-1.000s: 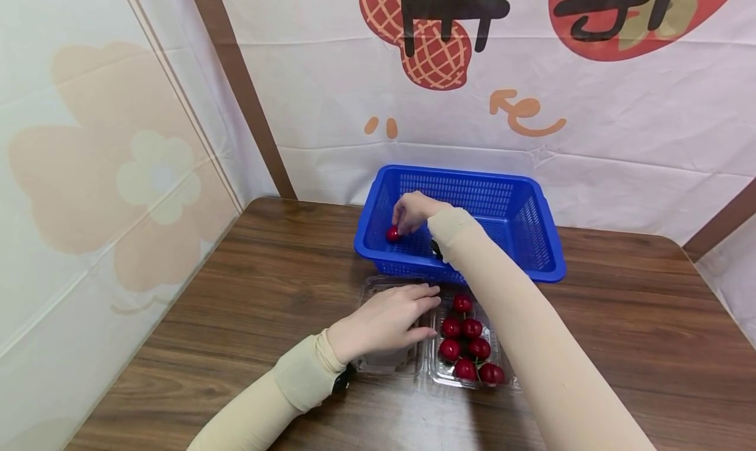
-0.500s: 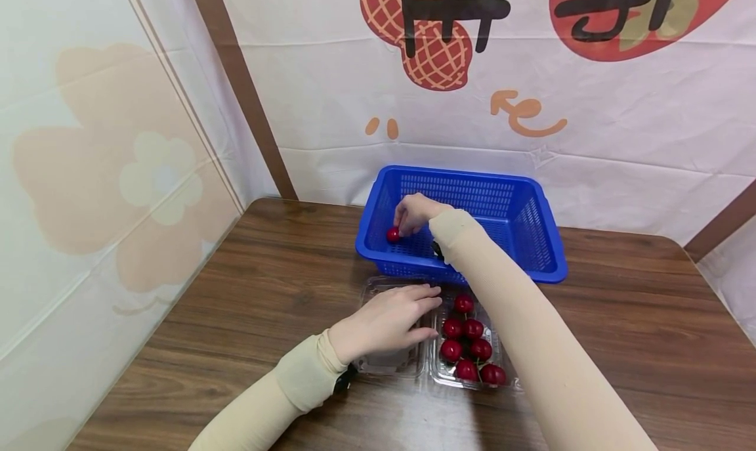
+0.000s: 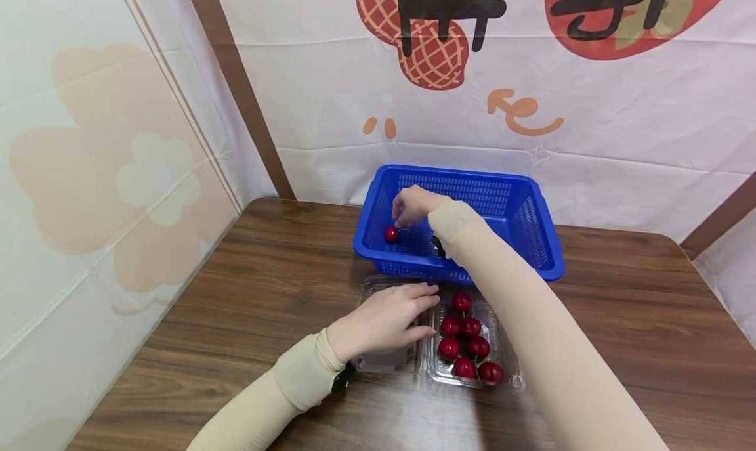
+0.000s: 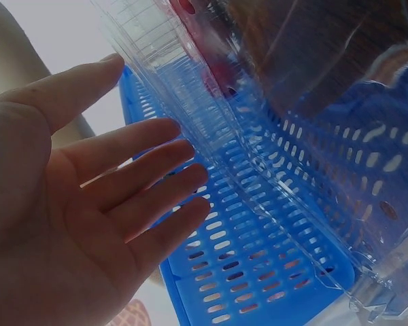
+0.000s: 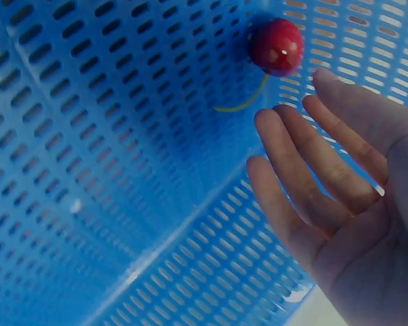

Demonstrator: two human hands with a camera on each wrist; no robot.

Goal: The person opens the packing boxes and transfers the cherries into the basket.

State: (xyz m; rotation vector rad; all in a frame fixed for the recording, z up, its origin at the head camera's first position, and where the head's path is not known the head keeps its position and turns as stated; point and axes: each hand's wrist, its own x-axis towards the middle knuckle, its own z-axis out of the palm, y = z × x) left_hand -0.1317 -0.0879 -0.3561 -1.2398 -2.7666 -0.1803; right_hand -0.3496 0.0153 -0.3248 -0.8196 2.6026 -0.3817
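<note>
A blue perforated basket (image 3: 534, 241) stands at the back of the wooden table. One red cherry (image 3: 391, 233) (image 5: 277, 45) lies in its left corner, stem showing. My right hand (image 3: 413, 206) (image 5: 326, 183) hovers just above the cherry, fingers loose and apart from it. A clear plastic clamshell box (image 3: 508, 379) lies open in front of the basket; its right half holds several red cherries (image 3: 466, 343). My left hand (image 3: 384, 323) (image 4: 109, 204) rests flat on the box's left half, fingers straight.
A printed cloth backdrop (image 3: 590, 123) hangs right behind the basket, and a white panel (image 3: 106, 175) walls the table's left side. Bare wooden tabletop (image 3: 266, 287) lies left and right of the box and basket.
My right hand has let go of the cherry and lifted slightly; the cherry now lies on the basket floor. My left hand has stayed on the box.
</note>
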